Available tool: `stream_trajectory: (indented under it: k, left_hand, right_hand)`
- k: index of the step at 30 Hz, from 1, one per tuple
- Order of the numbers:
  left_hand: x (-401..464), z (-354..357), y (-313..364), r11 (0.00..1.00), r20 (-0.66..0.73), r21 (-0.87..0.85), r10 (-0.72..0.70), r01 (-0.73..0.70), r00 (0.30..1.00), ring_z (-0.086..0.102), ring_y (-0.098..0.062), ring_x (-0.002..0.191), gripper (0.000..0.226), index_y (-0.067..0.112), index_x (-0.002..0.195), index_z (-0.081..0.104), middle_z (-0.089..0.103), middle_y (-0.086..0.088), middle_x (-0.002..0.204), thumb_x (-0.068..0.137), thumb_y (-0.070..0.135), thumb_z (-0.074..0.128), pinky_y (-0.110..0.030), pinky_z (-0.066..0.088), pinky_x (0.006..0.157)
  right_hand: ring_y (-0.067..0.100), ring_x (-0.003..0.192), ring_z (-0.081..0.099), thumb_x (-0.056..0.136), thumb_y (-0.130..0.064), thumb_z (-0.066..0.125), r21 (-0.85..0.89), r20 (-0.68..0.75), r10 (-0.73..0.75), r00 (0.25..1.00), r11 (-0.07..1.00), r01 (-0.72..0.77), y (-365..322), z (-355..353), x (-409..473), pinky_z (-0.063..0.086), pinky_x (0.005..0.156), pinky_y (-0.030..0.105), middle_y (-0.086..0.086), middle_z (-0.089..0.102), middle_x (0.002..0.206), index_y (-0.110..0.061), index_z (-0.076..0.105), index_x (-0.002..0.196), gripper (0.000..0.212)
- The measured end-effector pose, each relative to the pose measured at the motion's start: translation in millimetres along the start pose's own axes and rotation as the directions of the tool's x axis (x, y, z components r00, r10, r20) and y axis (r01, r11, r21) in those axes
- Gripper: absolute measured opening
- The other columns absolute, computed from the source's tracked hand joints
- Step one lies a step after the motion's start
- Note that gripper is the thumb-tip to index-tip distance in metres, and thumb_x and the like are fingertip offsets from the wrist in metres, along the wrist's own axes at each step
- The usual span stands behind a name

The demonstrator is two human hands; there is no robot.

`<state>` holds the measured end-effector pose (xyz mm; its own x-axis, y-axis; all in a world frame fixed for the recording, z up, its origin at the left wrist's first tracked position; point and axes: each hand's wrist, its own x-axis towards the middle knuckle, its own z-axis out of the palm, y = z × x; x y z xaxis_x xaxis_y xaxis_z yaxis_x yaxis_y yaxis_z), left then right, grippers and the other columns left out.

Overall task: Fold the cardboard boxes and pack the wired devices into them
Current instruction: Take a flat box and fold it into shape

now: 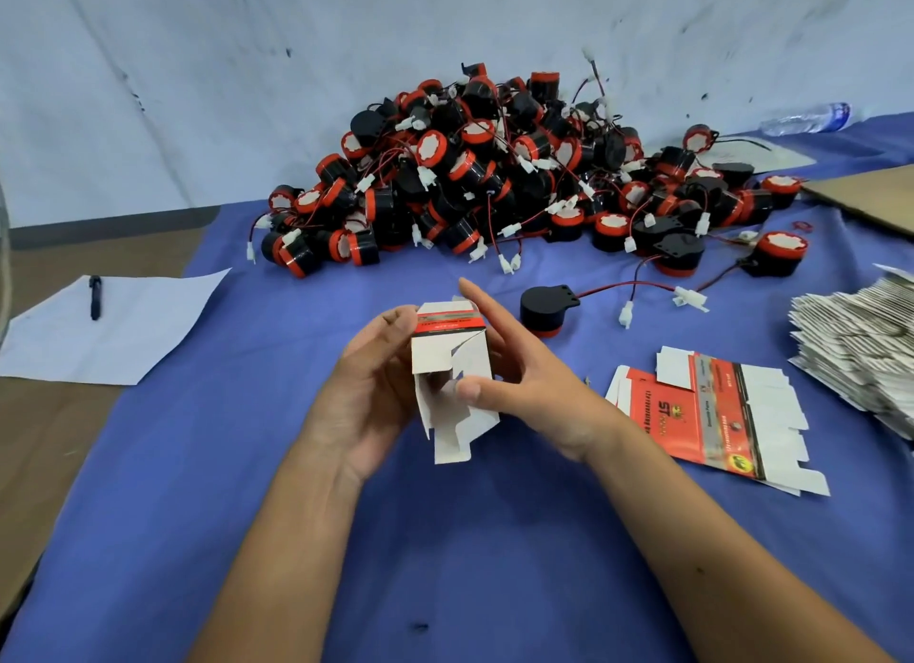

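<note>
A small cardboard box (452, 365), white inside with a red and grey band at its far end, is half formed above the blue tablecloth (445, 539); its near flaps hang open toward me. My left hand (371, 390) grips its left side, thumb at the top. My right hand (514, 370) holds its right side, thumb pressing a near flap and fingers stretched along the far side. One black wired device (546, 306) with a red wire and white plugs lies just beyond my right hand. A big heap of black and red wired devices (494, 178) fills the back.
Flat unfolded red boxes (707, 410) lie to the right, with a stack of flat blanks (860, 346) at the right edge. A white sheet (109, 331) with a pen (95, 296) sits at the left. A plastic bottle (811, 117) and brown cardboard (870, 197) lie far right.
</note>
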<state>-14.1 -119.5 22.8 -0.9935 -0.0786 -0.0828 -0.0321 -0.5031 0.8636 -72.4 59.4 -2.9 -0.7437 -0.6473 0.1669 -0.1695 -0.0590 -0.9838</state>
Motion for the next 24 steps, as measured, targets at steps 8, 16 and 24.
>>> stream_trajectory:
  k: [8, 16, 24]
  left_hand:
    - [-0.3, 6.5, -4.0, 0.991, -0.004, -0.120, -0.050, 0.049, 0.999, 0.073, -0.026, 0.085, 0.021, 0.016, 0.088, 0.082, 0.078, -0.010, 0.096, 0.079, 0.030, 0.069, -0.043, 0.049, 0.092]
    - [-4.6, 8.7, -4.5, 0.997, 0.011, -0.072, -0.010, 0.011, 1.000, 0.064, -0.035, 0.105, 0.050, 0.017, 0.127, 0.067, 0.067, -0.020, 0.128, 0.079, 0.030, 0.074, -0.056, 0.038, 0.108]
    - [-8.0, 6.5, -4.9, 0.986, 0.289, -0.166, 0.067, -0.019, 0.955, 0.069, -0.039, 0.114, 0.057, 0.028, 0.121, 0.075, 0.071, -0.017, 0.127, 0.069, 0.043, 0.093, -0.054, 0.050, 0.098]
  right_hand:
    - [0.025, 0.126, 0.062, 0.082, -0.029, 0.080, 0.090, 0.016, -0.042, 0.999, 0.995, 0.041, -0.2, 0.4, 1.7, 0.051, 0.106, 0.038, 0.007, 0.066, 0.134, -0.058, 0.032, 0.152, 0.090]
    - [0.027, 0.124, 0.063, 0.087, -0.024, 0.078, 0.093, -0.072, -0.041, 0.997, 0.995, 0.048, 0.5, -1.6, 0.2, 0.051, 0.108, 0.044, 0.009, 0.067, 0.131, -0.055, 0.036, 0.150, 0.082]
    - [0.023, 0.118, 0.064, 0.088, -0.014, 0.074, 0.240, 0.047, -0.040, 0.998, 0.970, 0.028, -5.3, -7.8, -2.4, 0.052, 0.099, 0.036, 0.013, 0.065, 0.135, -0.050, 0.035, 0.154, 0.084]
